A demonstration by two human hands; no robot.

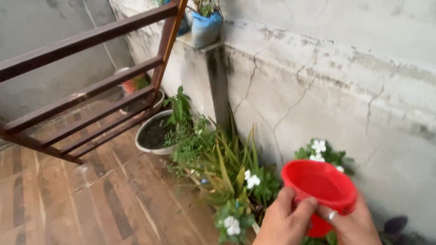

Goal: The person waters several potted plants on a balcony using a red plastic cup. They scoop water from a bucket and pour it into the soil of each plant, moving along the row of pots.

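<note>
Cracked grey wall (392, 81), wet brown tiled floor (95, 208) — brown metal railing (57, 88), flat daylight.

The cup (319, 188) sits between both hands, above the plants (231, 184) along the wall (387, 110). A railing (88, 81) stands left, a pot (155, 131) behind it

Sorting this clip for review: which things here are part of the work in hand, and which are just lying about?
In hand:
- red plastic cup, held by both hands
- left hand
- right hand
- white-flowered plants beneath the cup

Lying about:
- white pot of soil
- blue pot on the wall ledge
- brown railing
- wooden-look floor
</note>
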